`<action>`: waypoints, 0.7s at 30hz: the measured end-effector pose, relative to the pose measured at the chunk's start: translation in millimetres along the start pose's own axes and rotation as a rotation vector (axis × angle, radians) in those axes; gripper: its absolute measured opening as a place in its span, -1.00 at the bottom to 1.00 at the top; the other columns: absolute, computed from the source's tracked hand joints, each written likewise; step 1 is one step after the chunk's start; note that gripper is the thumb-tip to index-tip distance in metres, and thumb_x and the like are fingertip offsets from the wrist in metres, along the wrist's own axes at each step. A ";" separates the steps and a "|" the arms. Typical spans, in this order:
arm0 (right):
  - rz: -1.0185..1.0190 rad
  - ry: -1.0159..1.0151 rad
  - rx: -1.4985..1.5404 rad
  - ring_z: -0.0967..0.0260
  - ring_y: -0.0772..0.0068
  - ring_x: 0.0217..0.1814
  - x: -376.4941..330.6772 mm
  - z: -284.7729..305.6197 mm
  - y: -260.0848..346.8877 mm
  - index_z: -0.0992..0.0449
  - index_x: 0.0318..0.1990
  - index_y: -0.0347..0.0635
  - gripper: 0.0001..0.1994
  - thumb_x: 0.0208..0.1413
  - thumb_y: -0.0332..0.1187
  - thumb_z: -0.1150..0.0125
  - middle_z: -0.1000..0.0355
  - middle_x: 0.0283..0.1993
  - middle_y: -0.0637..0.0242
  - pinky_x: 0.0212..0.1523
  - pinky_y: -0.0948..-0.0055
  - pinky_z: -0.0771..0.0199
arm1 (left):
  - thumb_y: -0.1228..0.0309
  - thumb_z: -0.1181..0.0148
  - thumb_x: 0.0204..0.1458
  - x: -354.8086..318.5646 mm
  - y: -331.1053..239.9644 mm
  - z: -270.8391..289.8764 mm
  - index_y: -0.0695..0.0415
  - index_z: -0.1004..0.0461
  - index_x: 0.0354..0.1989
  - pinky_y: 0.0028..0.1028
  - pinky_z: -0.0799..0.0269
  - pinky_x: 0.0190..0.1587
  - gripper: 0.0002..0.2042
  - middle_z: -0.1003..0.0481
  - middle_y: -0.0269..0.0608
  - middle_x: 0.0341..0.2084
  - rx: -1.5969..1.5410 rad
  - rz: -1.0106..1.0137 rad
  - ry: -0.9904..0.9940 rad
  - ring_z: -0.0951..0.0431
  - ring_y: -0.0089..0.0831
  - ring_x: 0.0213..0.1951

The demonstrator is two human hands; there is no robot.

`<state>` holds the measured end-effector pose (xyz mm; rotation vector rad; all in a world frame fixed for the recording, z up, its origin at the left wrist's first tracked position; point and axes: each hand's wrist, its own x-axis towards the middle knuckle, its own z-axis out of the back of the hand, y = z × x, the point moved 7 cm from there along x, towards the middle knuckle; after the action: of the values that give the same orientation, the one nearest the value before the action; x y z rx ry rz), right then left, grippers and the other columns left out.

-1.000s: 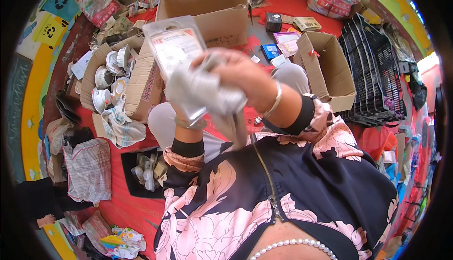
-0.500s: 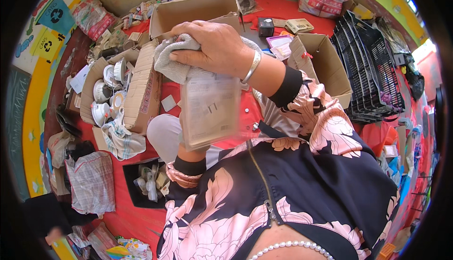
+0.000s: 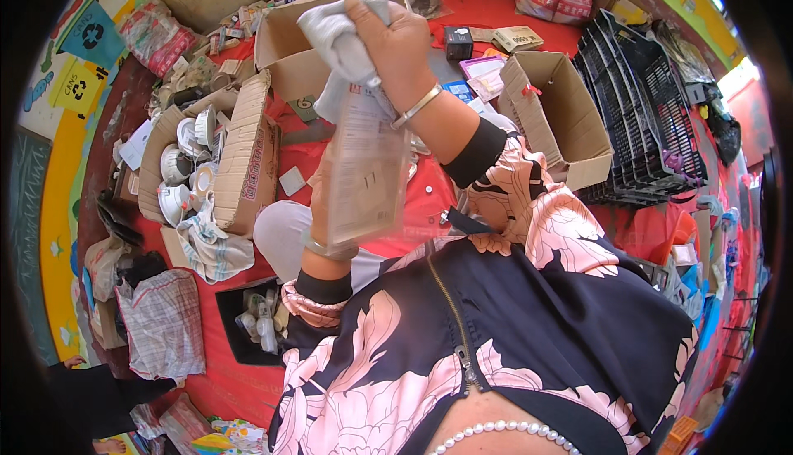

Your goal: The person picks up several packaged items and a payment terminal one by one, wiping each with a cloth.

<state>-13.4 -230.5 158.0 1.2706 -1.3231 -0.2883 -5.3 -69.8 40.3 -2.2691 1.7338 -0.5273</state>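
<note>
My right hand (image 3: 398,52), with a silver bangle at the wrist, is closed round a bunched grey-white cloth (image 3: 343,42). The lower part of the cloth hangs against the top end of a clear, flat plastic case (image 3: 369,178). Faint print and two small dark slots show on the case, which stands tilted in front of my chest. Gripping its left edge from behind is my left hand (image 3: 319,199); most of its fingers are hidden by the case.
A carton (image 3: 260,174) of white round fittings stands at left, a striped cloth (image 3: 216,244) over its corner. Open cartons (image 3: 566,112) lie ahead and right, beside stacked black crates (image 3: 640,116). A black bin (image 3: 248,323) is near my left elbow; another person's dark sleeve (image 3: 91,397) shows lower left.
My right hand has risen and turned upright, lifting the bunched cloth toward the top of the case. The case has shifted slightly left. The other person's arm at lower left has moved.
</note>
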 end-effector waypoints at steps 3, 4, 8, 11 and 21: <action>-0.268 -0.146 0.323 -0.36 0.59 -0.46 27.5 45.5 -22.5 -0.53 -0.31 -0.27 -0.67 0.09 -0.12 -0.15 -0.47 -0.43 0.39 -0.42 0.57 -0.38 | 0.10 0.26 0.21 -10.9 8.7 5.5 0.10 -0.18 0.18 -0.21 -0.26 0.14 -0.54 -0.25 -0.07 0.13 -0.038 0.100 0.004 -0.31 -0.21 0.11; -0.291 -0.096 0.355 -0.37 0.56 -0.40 34.3 49.8 -25.1 -0.51 -0.27 -0.27 -0.69 0.12 -0.15 -0.11 -0.47 -0.38 0.36 -0.36 0.55 -0.39 | 0.10 0.26 0.21 -19.7 8.0 14.4 0.10 -0.18 0.18 -0.22 -0.26 0.13 -0.54 -0.25 -0.07 0.13 -0.046 0.098 -0.016 -0.31 -0.21 0.11; -0.383 0.123 0.480 -0.42 0.43 -0.16 55.8 49.6 -22.8 -0.45 -0.14 -0.26 -0.75 0.22 -0.27 0.05 -0.46 -0.18 0.26 -0.14 0.50 -0.43 | 0.10 0.26 0.21 -43.8 -10.3 42.8 0.11 -0.17 0.19 -0.24 -0.28 0.12 -0.53 -0.26 -0.07 0.12 -0.037 -0.025 -0.108 -0.32 -0.22 0.10; -0.591 0.199 0.332 -0.37 0.57 -0.41 22.1 54.7 -46.1 -0.51 -0.24 -0.29 -0.62 0.10 -0.07 -0.13 -0.46 -0.35 0.37 -0.38 0.55 -0.40 | 0.09 0.25 0.21 -35.6 -17.2 55.8 0.12 -0.16 0.19 -0.25 -0.29 0.10 -0.53 -0.26 -0.07 0.11 -0.050 -0.077 -0.122 -0.33 -0.22 0.09; 0.263 0.267 -0.775 -0.40 0.13 -0.53 -41.8 1.6 -13.6 -0.48 -0.53 -0.22 -0.61 0.00 -0.02 -0.19 -0.41 -0.56 0.08 -0.51 0.31 -0.37 | 0.09 0.24 0.21 -26.7 -8.6 39.4 0.15 -0.14 0.20 -0.29 -0.33 0.06 -0.51 -0.28 -0.07 0.09 -0.010 -0.024 -0.102 -0.36 -0.24 0.06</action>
<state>-21.5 -204.0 123.9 0.4569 -0.9808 -0.3804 12.6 -43.0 4.3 -2.2843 1.6661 -0.4004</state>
